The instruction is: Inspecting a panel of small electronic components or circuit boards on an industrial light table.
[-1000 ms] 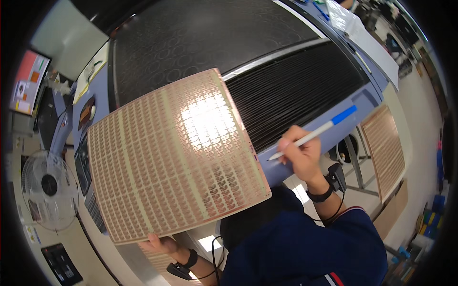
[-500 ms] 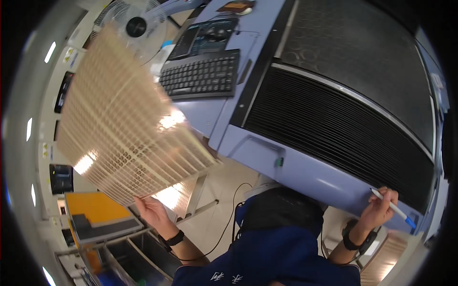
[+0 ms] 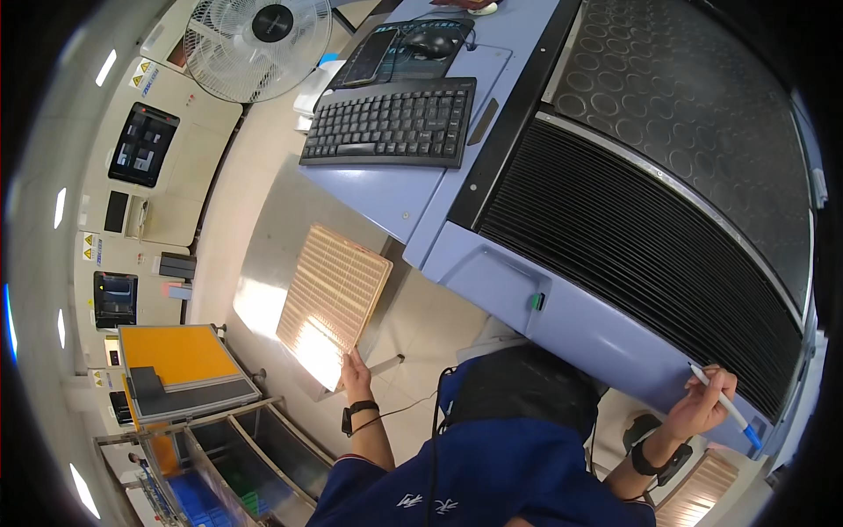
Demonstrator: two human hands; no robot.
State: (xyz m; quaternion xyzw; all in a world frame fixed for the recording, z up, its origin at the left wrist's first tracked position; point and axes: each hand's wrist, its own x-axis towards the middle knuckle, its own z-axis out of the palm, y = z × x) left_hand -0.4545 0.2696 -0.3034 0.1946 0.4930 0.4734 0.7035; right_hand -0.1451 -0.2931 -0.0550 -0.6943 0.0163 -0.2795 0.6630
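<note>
My left hand (image 3: 356,378) is at the near corner of a flat copper-coloured panel (image 3: 338,285) with a fine grid pattern, its fingers closed at the edge. The panel lies on top of a stack over a metal table (image 3: 290,206), and bright glare covers its near part. In my right hand (image 3: 702,404), a white marker pen (image 3: 731,406) with a blue end is gripped between the fingers. That hand hovers by the front right edge of a blue-grey machine (image 3: 597,338), close to its black ribbed bed (image 3: 632,246).
A keyboard (image 3: 386,123), a mouse (image 3: 436,44) and a phone (image 3: 371,57) lie on the machine's side ledge. Beyond stands a fan (image 3: 241,44). At left are an orange-topped cart (image 3: 171,356) and a metal-framed rack (image 3: 263,452). More copper-coloured panels (image 3: 698,492) show at lower right.
My left hand has lowered the raised panel onto the stack on the metal table and moved right. My right hand keeps the pen, almost in the same place. The view has shifted slightly.
</note>
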